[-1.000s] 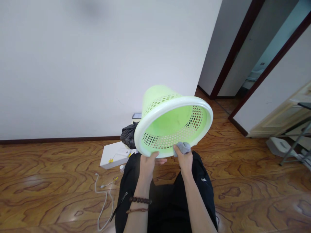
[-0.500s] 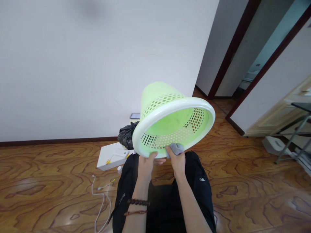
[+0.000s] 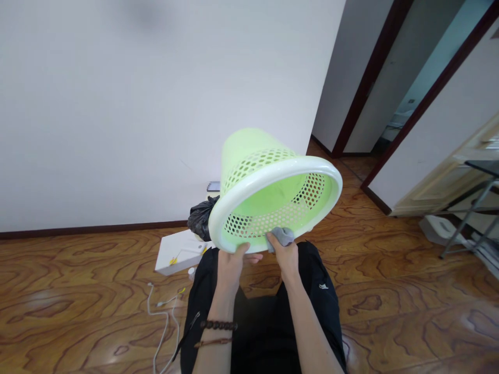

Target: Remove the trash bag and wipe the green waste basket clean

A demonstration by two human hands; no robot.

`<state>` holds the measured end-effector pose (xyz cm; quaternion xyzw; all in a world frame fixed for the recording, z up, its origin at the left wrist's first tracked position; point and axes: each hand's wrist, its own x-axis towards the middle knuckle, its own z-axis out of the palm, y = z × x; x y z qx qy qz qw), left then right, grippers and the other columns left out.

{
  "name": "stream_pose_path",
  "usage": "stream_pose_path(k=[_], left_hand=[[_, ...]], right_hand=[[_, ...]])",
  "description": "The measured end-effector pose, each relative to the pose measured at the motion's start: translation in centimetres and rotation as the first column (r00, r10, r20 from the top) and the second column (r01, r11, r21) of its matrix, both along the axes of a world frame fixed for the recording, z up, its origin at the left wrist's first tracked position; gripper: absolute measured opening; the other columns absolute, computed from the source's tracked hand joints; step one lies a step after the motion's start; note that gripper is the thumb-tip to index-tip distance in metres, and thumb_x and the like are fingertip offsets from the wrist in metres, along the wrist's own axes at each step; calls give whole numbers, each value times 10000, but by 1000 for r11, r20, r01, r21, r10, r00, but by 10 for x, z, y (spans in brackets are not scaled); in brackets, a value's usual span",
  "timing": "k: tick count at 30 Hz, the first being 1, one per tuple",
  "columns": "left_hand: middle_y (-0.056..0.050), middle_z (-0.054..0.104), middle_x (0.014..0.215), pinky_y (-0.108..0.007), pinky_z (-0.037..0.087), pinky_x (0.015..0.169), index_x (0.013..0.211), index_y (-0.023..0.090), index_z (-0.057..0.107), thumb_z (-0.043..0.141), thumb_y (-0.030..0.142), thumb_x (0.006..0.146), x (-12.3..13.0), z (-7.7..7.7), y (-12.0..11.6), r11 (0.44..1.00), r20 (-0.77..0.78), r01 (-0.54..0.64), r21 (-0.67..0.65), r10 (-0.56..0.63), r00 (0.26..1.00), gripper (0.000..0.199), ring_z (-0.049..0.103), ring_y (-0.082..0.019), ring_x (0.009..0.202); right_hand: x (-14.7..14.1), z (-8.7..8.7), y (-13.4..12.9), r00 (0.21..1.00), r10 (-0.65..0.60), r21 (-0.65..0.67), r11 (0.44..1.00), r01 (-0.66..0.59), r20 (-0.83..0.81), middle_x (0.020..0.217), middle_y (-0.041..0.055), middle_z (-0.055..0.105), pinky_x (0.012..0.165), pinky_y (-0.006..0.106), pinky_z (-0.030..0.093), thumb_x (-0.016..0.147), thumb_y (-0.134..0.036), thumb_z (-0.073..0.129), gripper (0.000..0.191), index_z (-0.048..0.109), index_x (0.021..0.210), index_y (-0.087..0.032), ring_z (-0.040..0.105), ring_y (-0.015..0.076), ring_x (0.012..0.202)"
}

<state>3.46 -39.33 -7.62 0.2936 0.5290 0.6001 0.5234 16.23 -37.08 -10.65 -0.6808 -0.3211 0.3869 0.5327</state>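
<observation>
A light green plastic wastebasket (image 3: 249,150) with a perforated band and a white rim is tilted on its side, its mouth facing me. My left hand (image 3: 233,259) grips the near part of the rim, thumb on the inside edge and fingers underneath. Bunched in my right hand (image 3: 286,257) is a grey cloth (image 3: 281,237), pressed against the inner rim to the right of my left hand. Some of the right fingers are hidden behind cloth and rim.
Left of the wastebasket are a black plastic bag (image 3: 200,218), a white box (image 3: 177,254) and a phone-like device (image 3: 213,186) by the wall. White cables (image 3: 166,311) lie on the wooden floor. At right stand a metal-legged stool (image 3: 473,208) and a white container (image 3: 440,228).
The wastebasket and my left hand have shifted slightly left. My right hand and the cloth stay at the near rim, almost unmoved.
</observation>
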Motion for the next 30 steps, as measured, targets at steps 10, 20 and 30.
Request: stream_pose_path(k=[10, 20, 30], left_hand=[[-81, 686, 687, -315, 531, 429, 988, 89, 565, 699, 257, 600, -4, 10, -1, 1000, -40, 12, 8, -11, 999, 444, 651, -249, 506], [-85, 666, 630, -348, 557, 456, 1012, 42, 561, 684, 235, 611, 2, 13, -5, 1000, -34, -21, 7, 22, 999, 462, 653, -261, 508], [-101, 698, 770, -334, 553, 455, 1025, 88, 537, 700, 250, 612, -1, 12, -6, 1000, -8, -3, 29, 4, 1000, 472, 663, -257, 542]], right_hand=[[-8, 2, -2, 999, 40, 11, 999, -40, 6, 806, 62, 702, 677, 289, 481, 535, -553, 706, 561, 704, 891, -119, 645, 240, 795], [7, 11, -6, 965, -50, -84, 994, 74, 257, 703, 129, 694, 610, 317, 475, 562, -622, 665, 562, 720, 772, -104, 652, 288, 741], [9, 6, -4, 993, -45, -60, 997, 52, 111, 614, 66, 645, 529, 297, 453, 563, -614, 665, 524, 682, 770, -133, 624, 243, 639]])
